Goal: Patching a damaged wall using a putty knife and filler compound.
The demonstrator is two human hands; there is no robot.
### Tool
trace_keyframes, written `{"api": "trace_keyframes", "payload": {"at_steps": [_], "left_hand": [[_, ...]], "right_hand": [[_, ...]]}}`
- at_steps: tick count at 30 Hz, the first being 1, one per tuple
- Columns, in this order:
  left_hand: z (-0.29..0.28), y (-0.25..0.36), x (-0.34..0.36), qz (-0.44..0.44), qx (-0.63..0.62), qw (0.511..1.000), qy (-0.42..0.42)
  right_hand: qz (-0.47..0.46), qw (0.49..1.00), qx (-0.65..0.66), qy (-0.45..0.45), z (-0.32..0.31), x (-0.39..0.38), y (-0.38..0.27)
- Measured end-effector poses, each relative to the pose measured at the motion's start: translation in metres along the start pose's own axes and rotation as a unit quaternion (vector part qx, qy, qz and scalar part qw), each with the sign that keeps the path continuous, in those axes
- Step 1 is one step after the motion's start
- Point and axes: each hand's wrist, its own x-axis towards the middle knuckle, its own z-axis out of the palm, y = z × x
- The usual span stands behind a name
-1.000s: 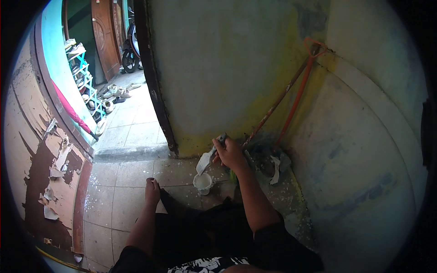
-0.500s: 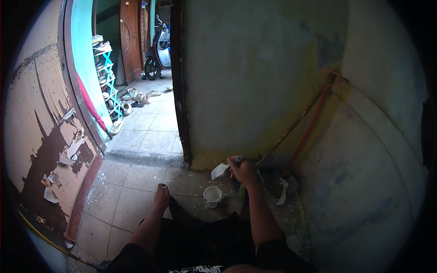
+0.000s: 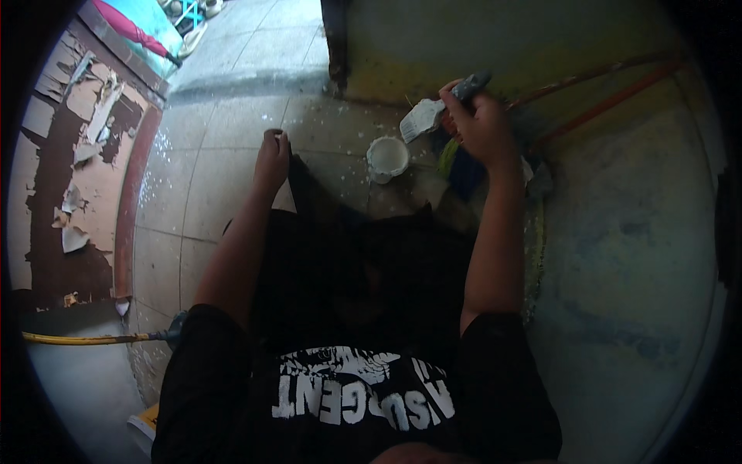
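A paintbrush [image 3: 423, 118] with white-coated bristles is held in my right hand [image 3: 483, 127], the fingers wrapped round its grey handle. Its bristle end points left and down, above and to the right of a small round tub [image 3: 388, 158]. That tub has a white-smeared rim and pale white contents, and it sits on the floor between my hands. My left hand [image 3: 270, 160] is closed over my left knee, fingers curled together. Whether anything small is inside those fingers is hidden.
Tiled floor [image 3: 220, 174] carries white specks. A peeling brown door panel [image 3: 58, 193] stands at left. Long orange-red poles [image 3: 610, 104] lean in the right corner. A yellow-handled tool [image 3: 93, 339] and a pink umbrella [image 3: 131, 27] are also at left.
The view has tilted down, so the doorway has slid up out of the picture and my shirt shows. The brush stays in my right hand; my left hand stays closed.
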Motion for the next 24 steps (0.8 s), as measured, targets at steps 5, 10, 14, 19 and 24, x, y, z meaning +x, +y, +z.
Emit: {"api": "trace_keyframes", "payload": {"at_steps": [5,10,14,19,24], "left_hand": [[-0.002,0.001,-0.014,-0.003,-0.003,1.0,0.002],[-0.001,-0.002,-0.019,-0.008,-0.012,1.0,0.002],[-0.004,-0.001,-0.019,-0.021,-0.022,1.0,-0.001],[-0.001,-0.002,-0.016,-0.008,-0.025,1.0,0.014],[0.001,0.001,-0.008,-0.001,-0.026,1.0,0.01]], "right_hand": [[-0.013,0.999,-0.011,-0.052,0.026,0.0,0.01],[0.021,0.992,-0.064,-0.111,0.066,-0.006,0.04],[0.025,0.98,-0.104,-0.167,0.101,-0.008,0.07],[0.046,0.947,-0.214,-0.236,0.122,-0.013,0.086],[0.046,0.946,-0.234,-0.219,0.116,-0.003,0.101]]}}
